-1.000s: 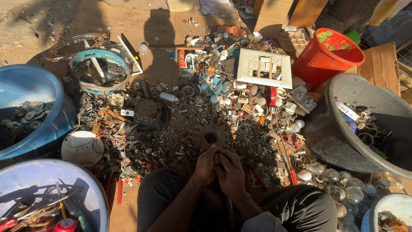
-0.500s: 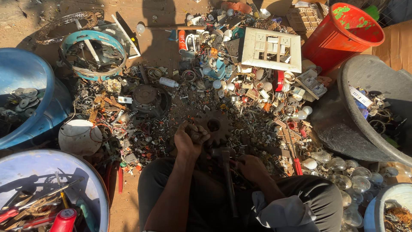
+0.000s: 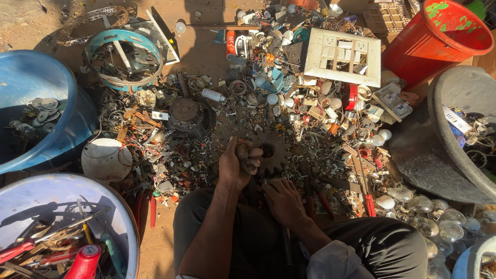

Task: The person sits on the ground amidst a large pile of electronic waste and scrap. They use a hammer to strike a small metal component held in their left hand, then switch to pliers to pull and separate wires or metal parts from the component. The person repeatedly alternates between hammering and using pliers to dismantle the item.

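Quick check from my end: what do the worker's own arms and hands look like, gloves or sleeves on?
Both hands are bare, no gloves: left hand, right hand. The forearms are uncovered, with no watch or bands visible. A pale grey sleeve, pushed up, shows at the right elbow. Dark trousers cover the legs.

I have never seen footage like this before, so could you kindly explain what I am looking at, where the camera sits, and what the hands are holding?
There is no machine here: a seated person works with two bare hands, and the single camera is worn on their head, looking down past their knees. The left hand is closed around a small dark piece of scrap, next to a toothed metal gear. The right hand is lower, by the lap, gripping what looks like a dark rod; it is in shadow, so I cannot say more. The ground is covered with small scrap. Around it stand a blue tub, a grey basin, a red bucket, a white panel with openings and clear glass bulbs.
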